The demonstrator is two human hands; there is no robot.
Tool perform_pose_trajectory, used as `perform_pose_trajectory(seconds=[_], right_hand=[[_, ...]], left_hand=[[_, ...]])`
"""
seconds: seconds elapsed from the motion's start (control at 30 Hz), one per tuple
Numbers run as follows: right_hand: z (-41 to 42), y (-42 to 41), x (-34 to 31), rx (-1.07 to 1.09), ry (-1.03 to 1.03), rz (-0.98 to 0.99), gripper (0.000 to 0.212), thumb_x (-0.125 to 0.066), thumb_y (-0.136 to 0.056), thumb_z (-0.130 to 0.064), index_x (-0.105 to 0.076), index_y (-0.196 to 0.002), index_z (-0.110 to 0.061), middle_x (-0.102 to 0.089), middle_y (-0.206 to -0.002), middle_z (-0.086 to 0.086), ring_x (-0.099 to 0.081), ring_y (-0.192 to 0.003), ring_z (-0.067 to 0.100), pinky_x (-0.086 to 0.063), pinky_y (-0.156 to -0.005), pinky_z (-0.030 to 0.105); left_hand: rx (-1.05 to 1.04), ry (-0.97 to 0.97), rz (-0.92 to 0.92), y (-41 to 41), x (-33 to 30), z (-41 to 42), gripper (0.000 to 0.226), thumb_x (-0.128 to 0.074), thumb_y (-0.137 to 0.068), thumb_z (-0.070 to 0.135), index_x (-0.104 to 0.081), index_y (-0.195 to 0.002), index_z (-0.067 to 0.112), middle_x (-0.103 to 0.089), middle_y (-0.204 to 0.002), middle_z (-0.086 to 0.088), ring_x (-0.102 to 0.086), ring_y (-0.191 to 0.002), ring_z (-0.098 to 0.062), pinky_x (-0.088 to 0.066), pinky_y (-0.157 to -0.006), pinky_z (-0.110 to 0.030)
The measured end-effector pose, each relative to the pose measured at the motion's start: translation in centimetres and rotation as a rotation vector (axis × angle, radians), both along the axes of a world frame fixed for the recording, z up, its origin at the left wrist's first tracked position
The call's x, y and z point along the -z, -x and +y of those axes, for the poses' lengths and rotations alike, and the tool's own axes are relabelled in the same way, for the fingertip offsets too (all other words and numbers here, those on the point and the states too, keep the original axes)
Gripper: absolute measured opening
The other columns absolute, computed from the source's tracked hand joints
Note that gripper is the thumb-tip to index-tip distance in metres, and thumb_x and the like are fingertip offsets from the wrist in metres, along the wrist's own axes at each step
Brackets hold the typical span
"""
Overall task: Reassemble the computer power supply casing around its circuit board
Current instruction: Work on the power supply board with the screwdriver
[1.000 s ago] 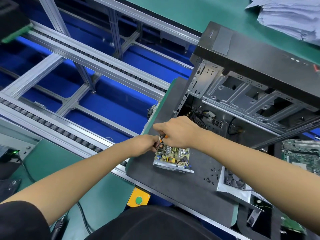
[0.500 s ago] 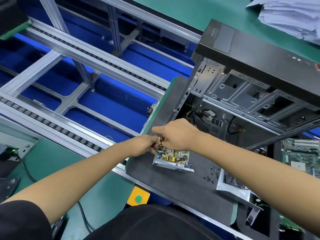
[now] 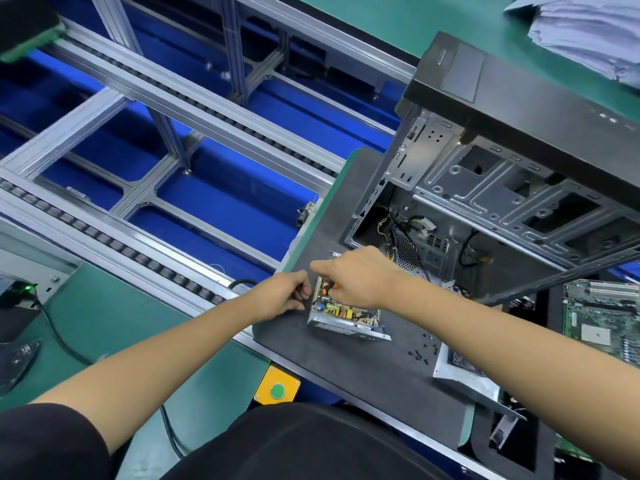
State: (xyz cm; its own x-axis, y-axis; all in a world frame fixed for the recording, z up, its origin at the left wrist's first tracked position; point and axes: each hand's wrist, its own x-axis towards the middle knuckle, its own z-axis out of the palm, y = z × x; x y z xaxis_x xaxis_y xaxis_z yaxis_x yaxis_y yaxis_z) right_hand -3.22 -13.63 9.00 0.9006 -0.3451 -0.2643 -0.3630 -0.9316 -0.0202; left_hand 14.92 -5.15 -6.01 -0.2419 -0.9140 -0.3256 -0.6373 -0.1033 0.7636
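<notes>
person standing at the desk (image 3: 346, 368), both arms reaching forward over a dark grey mat. power supply casing (image 3: 346, 328) sitting open on the mat, its circuit board (image 3: 341, 310) lying inside the metal tray, yellow and orange parts facing up.

right hand (image 3: 358, 277) hovering over the far end of the board, fingers curled round an orange-handled screwdriver (image 3: 326, 290); only a bit of the handle is showing under the hand, tip not visible. left hand (image 3: 289, 294) sitting just beside the casing's left edge, fingers curled in toward it; cannot tell whether they are gripping the casing wall or only touching it.

loose black screws (image 3: 423, 349) lying scattered on the mat to the right of the casing. a second metal cover piece with a fan (image 3: 460, 370) lying near the screws, partly hidden under the right forearm.

open computer tower (image 3: 502, 174) standing behind the hands, side panel off, cables and drive cage showing. green motherboard (image 3: 602, 320) lying at the far right. stack of papers (image 3: 595, 32) sitting at the top right on the green surface. yellow box with green button (image 3: 277, 390) mounted at the desk's near edge. roller conveyor rails (image 3: 138, 98) running along the left over blue flooring.
</notes>
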Motion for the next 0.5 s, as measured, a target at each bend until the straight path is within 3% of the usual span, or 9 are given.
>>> perform_pose_trajectory(seconds=[0.17,0.5], right_hand=[[0.0,-0.3,0.6,-0.023,0.014,0.031,0.022,-0.053,-0.083,-0.029,-0.030,-0.084,-0.030,-0.033,-0.054,-0.007,-0.040,-0.055,0.024,-0.013,-0.047,0.028],[0.0,-1.0,1.5,-0.047,-0.004,0.082,0.025,-0.053,-0.084,-0.030,-0.028,-0.086,-0.031,-0.030,-0.056,-0.007,-0.041,-0.061,0.027,-0.016,-0.047,0.030]], left_hand=[[-0.040,0.030,0.029,0.5,0.6,0.5,0.028,-0.080,-0.084,0.006,-0.059,-0.099,0.019,-0.065,-0.094,0.014,-0.062,-0.084,0.006,-0.048,-0.077,-0.009],[-0.091,0.065,0.053,0.1,1.5,0.7,0.030,-0.077,-0.086,0.004,-0.062,-0.099,0.027,-0.069,-0.090,0.019,-0.066,-0.087,0.006,-0.052,-0.083,-0.011]])
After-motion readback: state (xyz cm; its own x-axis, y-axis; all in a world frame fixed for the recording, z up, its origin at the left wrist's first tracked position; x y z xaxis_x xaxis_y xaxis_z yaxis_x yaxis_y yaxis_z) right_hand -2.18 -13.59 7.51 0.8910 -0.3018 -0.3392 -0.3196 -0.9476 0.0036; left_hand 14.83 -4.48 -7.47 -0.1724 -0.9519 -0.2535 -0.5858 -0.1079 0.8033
